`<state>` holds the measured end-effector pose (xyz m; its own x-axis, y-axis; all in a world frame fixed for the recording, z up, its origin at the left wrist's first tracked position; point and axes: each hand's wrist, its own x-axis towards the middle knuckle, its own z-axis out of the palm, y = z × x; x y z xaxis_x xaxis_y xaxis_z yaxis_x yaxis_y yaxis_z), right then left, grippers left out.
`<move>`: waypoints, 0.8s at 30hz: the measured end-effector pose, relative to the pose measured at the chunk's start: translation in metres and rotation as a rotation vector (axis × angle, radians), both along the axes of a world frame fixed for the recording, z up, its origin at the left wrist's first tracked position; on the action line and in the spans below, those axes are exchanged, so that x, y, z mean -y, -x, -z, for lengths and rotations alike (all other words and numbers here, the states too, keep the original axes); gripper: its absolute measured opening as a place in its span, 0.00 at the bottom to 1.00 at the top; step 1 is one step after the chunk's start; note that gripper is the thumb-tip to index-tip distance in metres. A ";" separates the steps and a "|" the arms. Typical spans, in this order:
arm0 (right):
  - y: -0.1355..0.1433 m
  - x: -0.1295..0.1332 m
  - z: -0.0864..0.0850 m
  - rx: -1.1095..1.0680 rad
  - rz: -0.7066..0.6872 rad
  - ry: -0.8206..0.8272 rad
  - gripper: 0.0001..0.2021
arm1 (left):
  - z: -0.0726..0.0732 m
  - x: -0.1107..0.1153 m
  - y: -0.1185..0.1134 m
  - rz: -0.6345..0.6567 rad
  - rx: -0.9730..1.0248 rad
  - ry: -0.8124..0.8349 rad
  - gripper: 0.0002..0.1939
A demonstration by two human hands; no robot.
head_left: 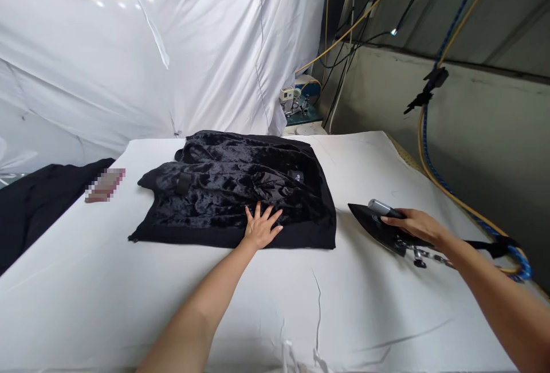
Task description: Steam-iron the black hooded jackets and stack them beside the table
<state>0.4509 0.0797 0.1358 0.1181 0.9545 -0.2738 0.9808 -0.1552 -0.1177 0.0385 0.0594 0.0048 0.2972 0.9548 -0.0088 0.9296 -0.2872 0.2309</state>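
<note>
The left hand [259, 231] is opened wide and lies flat on the black garment [206, 189], close to its near edge; it grasps nothing. The right hand [419, 225] is closed around the iron [370, 225], which is to the right of the garment, apart from it. The garment lies on the white worktop [344, 304]. Behind it there hangs a white curtain [201, 46].

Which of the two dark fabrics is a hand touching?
The plush black garment: the left hand rests on it; no hand touches the plain dark cloth far left.
</note>
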 end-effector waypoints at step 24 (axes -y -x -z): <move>0.178 0.006 0.023 0.166 -0.486 0.120 0.33 | 0.011 0.058 0.163 -0.397 0.021 -0.125 0.15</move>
<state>0.2734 0.0733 0.1129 -0.2791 0.8731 -0.3998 0.9470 0.3192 0.0360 -0.1249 0.0012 -0.0058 -0.0957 0.9886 0.1166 0.9692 0.0658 0.2374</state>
